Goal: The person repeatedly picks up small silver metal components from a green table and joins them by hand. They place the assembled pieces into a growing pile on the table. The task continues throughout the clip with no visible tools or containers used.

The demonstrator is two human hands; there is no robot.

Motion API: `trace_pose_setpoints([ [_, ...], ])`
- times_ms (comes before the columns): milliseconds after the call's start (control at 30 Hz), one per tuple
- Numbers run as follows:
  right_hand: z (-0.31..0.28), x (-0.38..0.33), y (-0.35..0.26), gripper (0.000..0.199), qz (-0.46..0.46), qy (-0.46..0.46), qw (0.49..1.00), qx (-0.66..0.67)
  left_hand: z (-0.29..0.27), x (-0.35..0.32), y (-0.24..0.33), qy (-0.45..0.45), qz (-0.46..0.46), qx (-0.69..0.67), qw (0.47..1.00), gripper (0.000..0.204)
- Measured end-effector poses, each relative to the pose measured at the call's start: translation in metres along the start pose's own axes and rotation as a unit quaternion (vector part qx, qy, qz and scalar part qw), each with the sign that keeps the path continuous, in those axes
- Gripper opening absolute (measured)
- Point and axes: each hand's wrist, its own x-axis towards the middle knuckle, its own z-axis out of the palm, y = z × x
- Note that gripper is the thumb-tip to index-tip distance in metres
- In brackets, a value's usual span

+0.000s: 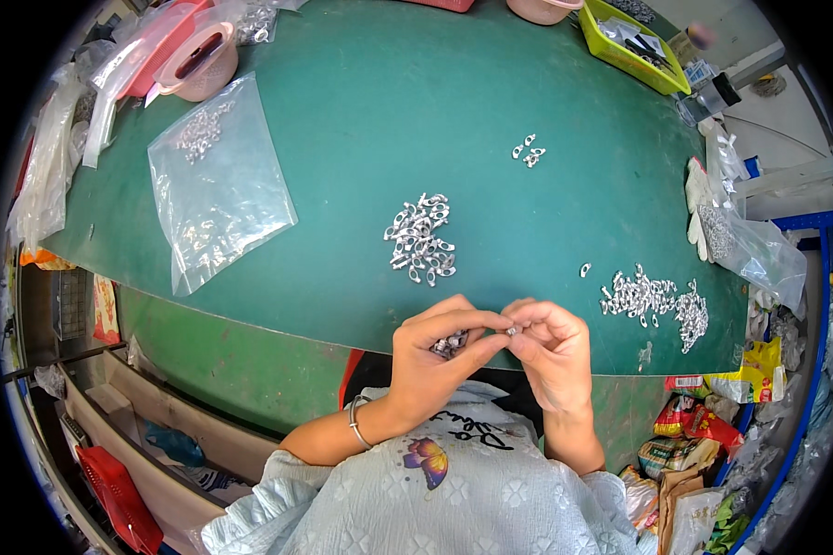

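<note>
Centrally, at the near edge: one small metal piece [513, 330], at the meeting fingertips of both hands; which hand bears its weight cannot be told. Right hand [557, 361]: thumb and forefinger pinched narrow on it, presumably for fine control. Left hand [415, 365]: tips closed at the same spot, palm curled around a handful of silver clips [449, 345], probably to keep a supply close. Just beyond, one loose middle pile [421, 239], within easy reach. To the right, a wider right-hand pile [640, 294], seemingly kept apart to avoid mixing; one stray clip [585, 269] beside it. Farther, a few far clips [533, 155]. Left, a clear bag [227, 208], laid flat, small pieces showing near its far end. Far right, a yellow-green tray [620, 67] holding oddments.
</note>
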Motion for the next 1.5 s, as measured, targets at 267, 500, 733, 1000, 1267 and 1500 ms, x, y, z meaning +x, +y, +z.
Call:
trace_pose_setpoints([
  [267, -0.025, 0.002, -0.011, 0.018, -0.130, 0.117, 0.934, -0.313, 0.002, 0.002, 0.000, 0.049, -0.055, -0.028, 0.997, 0.015],
  [500, -0.111, -0.009, -0.045, 0.016, -0.155, 0.295, 0.587, -0.738, -0.004, 0.003, -0.009, 0.084, -0.078, -0.072, 0.991, 0.009],
  [733, -0.036, 0.025, -0.011, 0.018, -0.182, 0.078, 0.759, -0.621, -0.015, -0.002, -0.019, 0.119, -0.090, -0.094, 0.984, 0.009],
  [1000, 0.013, 0.072, 0.036, 0.030, -0.194, -0.054, 0.731, -0.653, -0.026, -0.008, -0.025, 0.152, -0.104, -0.096, 0.978, 0.009],
  [1267, -0.006, 0.053, 0.030, 0.018, -0.128, -0.013, 0.822, -0.554, -0.029, -0.004, -0.028, 0.154, -0.109, -0.095, 0.977, 0.010],
  [1500, -0.006, 0.050, 0.023, 0.015, -0.158, -0.014, 0.767, -0.622, -0.028, -0.004, -0.024, 0.155, -0.119, -0.110, 0.975, 0.009],
])
